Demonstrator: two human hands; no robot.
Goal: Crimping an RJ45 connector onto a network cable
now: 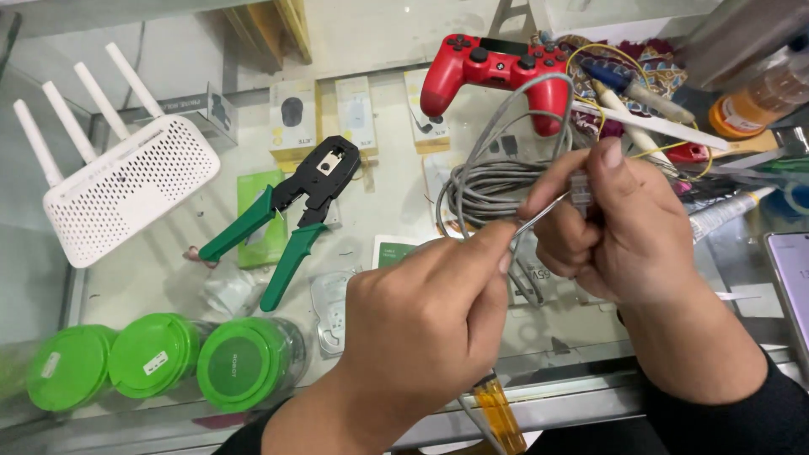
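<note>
My left hand [425, 307] is closed on a screwdriver whose yellow see-through handle [499, 414] sticks out below the fist; its thin metal shaft [539, 215] points up and right. My right hand [619, 223] pinches a small clear plug [580, 187] on the end of a grey network cable. The shaft's tip meets that plug. The rest of the grey cable lies in a coil [493, 181] on the glass counter just behind both hands.
A green-handled crimping tool [291, 211] lies left of the coil. A white router [126, 181] with several antennas sits at far left, three green-lidded jars [160, 358] at the near left. A red game controller [493, 67] lies behind; a phone [792, 278] at the right edge.
</note>
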